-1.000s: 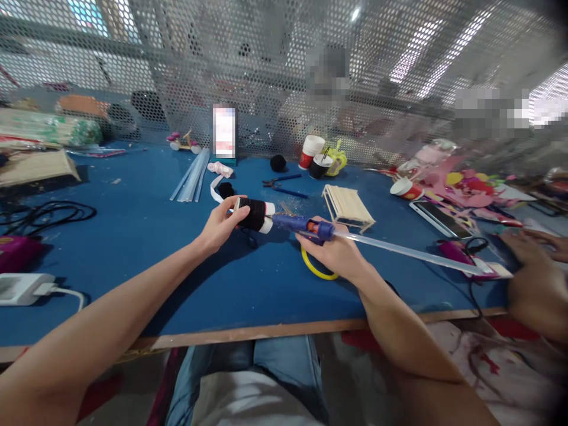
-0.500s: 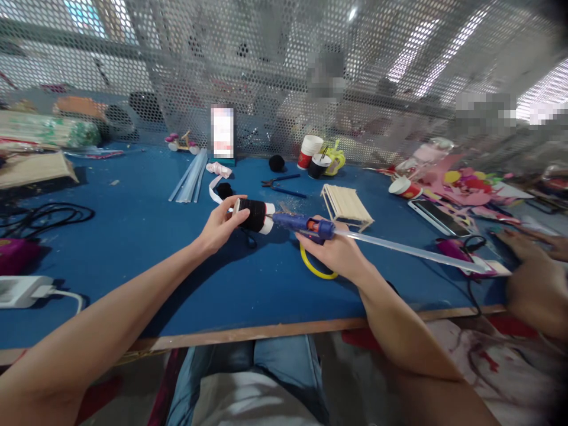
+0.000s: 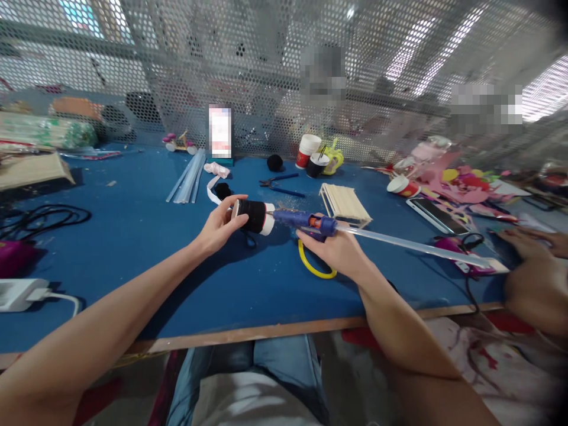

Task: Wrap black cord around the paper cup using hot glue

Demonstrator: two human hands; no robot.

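Observation:
My left hand point(image 3: 223, 228) is closed round one end of a paper cup point(image 3: 254, 217) that is wound with black yarn and lies tipped on its side above the table. White paper shows at the cup's right end. In my right hand point(image 3: 339, 245) is a blue hot glue gun point(image 3: 306, 220), gripped by its handle. The nozzle meets the white end of the cup; whether it touches cannot be made out. A long clear glue stick point(image 3: 408, 241) sticks out of the gun's back. Below the gun, a yellow ring-shaped thing point(image 3: 314, 267) lies on the table.
Pliers point(image 3: 284, 184), a small wooden stick stand point(image 3: 345, 202) and spare glue sticks point(image 3: 187, 177) lie beyond my hands. Cups point(image 3: 307, 149) and a propped phone point(image 3: 220, 133) stand near the mesh screen point(image 3: 266, 89). A white power strip point(image 3: 20, 294) is at left; another person's hand point(image 3: 521, 242) at right.
The view has shifted very slightly. Both hands keep their grip, and the glue gun's nozzle stays at the cup's white end.

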